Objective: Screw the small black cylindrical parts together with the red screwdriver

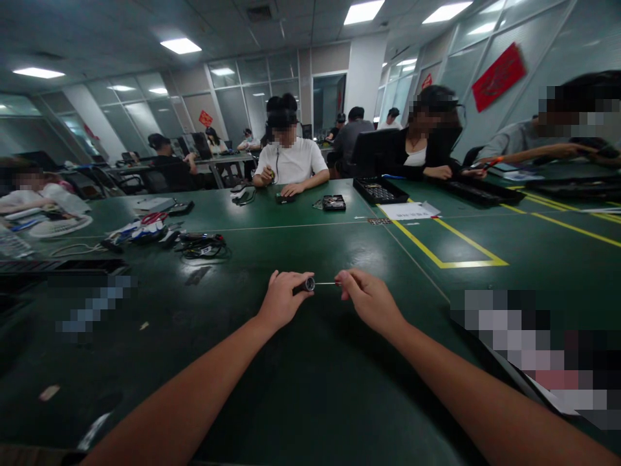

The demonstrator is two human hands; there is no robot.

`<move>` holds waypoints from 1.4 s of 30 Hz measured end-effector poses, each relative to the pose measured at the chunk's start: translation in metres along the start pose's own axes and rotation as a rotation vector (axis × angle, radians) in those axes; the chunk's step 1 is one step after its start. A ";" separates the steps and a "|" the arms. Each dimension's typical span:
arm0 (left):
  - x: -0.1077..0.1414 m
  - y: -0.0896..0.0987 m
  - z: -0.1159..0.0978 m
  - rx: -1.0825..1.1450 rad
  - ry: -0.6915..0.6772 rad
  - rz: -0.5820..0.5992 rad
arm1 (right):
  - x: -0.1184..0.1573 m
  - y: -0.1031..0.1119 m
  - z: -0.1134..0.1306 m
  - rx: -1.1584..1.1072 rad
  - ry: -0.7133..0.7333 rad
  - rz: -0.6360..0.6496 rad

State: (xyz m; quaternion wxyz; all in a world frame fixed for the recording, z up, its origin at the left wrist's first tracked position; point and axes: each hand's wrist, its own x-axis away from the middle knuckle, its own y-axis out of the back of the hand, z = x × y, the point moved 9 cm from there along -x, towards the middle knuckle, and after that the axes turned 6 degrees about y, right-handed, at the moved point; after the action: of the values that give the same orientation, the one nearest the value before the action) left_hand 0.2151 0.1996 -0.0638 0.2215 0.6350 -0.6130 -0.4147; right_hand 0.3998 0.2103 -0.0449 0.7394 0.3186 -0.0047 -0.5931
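Observation:
Near the middle of the green table, my left hand is closed around a small dark cylindrical object whose round, glassy-looking end faces right. My right hand pinches one end of a thin, light-coloured rod. The rod lies level between the two hands, and its left end reaches the rim of the cylinder. Whether it enters the cylinder cannot be made out.
Black cables and a pile of tools lie at the left. Across the table sits a person in a white shirt. Black trays stand at the back right, beside yellow tape.

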 end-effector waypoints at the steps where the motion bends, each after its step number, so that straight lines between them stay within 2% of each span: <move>1: 0.000 0.000 -0.001 0.005 0.002 0.002 | 0.000 0.000 -0.002 0.013 -0.021 -0.002; 7: 0.001 -0.001 -0.001 0.026 -0.010 0.009 | 0.001 0.003 -0.003 0.040 0.006 -0.056; 14: 0.000 0.002 0.005 0.047 -0.001 -0.026 | 0.003 -0.003 0.006 -0.047 0.075 -0.006; 18: 0.000 0.004 0.002 0.043 -0.001 -0.024 | 0.003 0.001 -0.001 -0.007 -0.003 -0.021; 23: 0.001 0.001 -0.005 0.021 -0.007 0.014 | 0.001 0.006 -0.006 0.023 -0.034 -0.061; 31: 0.001 0.003 -0.001 0.047 -0.016 -0.018 | 0.004 0.002 0.002 -0.105 0.025 -0.072; 38: 0.003 0.001 -0.005 0.059 -0.022 0.002 | 0.003 0.008 -0.005 -0.025 -0.056 -0.095; 42: 0.002 0.001 -0.004 0.049 -0.021 0.005 | 0.004 0.006 -0.010 -0.153 -0.036 -0.137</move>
State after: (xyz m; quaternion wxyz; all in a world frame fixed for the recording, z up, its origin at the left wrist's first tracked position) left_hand 0.2176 0.1962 -0.0611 0.2002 0.6344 -0.6268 -0.4057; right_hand 0.4103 0.2114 -0.0512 0.7190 0.2500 0.0489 -0.6466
